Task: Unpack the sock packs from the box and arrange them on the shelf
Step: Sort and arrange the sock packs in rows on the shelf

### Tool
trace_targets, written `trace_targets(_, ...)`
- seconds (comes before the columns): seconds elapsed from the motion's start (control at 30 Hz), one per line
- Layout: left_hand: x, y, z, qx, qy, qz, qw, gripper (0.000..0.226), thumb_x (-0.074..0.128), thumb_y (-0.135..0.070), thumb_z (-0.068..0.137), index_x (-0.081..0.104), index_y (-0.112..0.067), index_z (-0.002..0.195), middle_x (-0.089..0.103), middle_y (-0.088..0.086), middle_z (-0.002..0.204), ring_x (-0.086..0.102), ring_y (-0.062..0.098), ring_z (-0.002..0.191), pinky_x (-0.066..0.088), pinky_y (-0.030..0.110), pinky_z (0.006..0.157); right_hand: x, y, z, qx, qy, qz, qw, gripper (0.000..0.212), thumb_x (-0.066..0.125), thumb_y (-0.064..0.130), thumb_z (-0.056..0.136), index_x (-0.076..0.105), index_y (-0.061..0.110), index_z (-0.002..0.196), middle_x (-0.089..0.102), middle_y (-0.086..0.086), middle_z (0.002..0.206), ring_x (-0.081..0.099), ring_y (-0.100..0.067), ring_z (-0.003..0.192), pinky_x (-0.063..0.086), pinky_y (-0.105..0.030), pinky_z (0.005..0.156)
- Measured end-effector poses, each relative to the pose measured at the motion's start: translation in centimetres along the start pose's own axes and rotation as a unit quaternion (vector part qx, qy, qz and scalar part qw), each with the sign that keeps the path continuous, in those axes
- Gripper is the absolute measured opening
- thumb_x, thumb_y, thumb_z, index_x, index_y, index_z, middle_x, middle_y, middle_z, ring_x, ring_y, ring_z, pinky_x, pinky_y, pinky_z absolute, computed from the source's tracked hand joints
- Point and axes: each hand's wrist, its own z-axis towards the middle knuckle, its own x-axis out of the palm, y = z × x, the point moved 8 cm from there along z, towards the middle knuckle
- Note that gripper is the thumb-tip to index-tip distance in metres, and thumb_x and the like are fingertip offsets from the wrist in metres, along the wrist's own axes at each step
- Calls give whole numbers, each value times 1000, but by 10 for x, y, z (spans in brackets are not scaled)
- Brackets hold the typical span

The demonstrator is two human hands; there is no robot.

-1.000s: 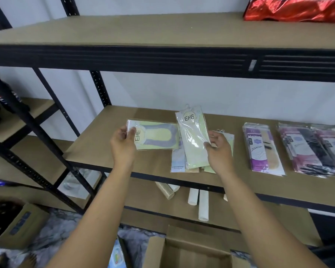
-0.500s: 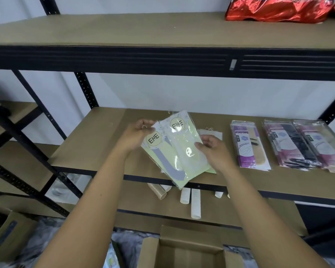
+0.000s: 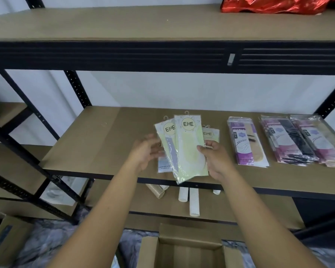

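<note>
head view: my right hand (image 3: 216,159) pinches two overlapped pale green ene sock packs (image 3: 190,149) above the middle shelf (image 3: 104,144); my left hand (image 3: 145,151), blurred and spread open, is beside them.

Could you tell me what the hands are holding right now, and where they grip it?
The right hand pinches the front ENE sock pack at its right edge; the left hand is open.

right hand (image 3: 215,157) pinching, left hand (image 3: 146,152) open
</note>
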Motion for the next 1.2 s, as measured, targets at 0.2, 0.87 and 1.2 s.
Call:
trace_targets(0.2, -22, 27, -8, -11, -41, 64, 997, 25, 70, -14, 91, 69, -9, 116, 76, 18, 101, 69, 34, 80, 56, 51, 79, 47, -5, 8, -7, -14, -33, 999, 35, 75, 23, 88, 61, 16, 120, 71, -7, 120, 69, -23, 110, 53, -48, 103)
trace_targets(0.87, -181, -21, 39, 124, -197, 623, 747, 35, 47, -31, 86, 64, -12, 110, 67, 10, 106, 57, 36, 98, 45, 39, 84, 196, -5, 0, -86, 26, -455, 886, 74, 51, -3, 94, 23, 17, 160, 17, -12, 163, 50, -28, 128, 47, -31, 83)
trace_targets(1.2, -155, 15, 33, 202, -68, 644, 735, 36, 45, -26, 105, 55, -16, 138, 41, 8, 157, 41, 24, 142, 27, 42, 114, 233, -51, -18, -200, 171, -639, 723, 44, 46, 8, 100, 47, 1, 144, 35, -17, 156, 25, -33, 149, 31, -45, 118)
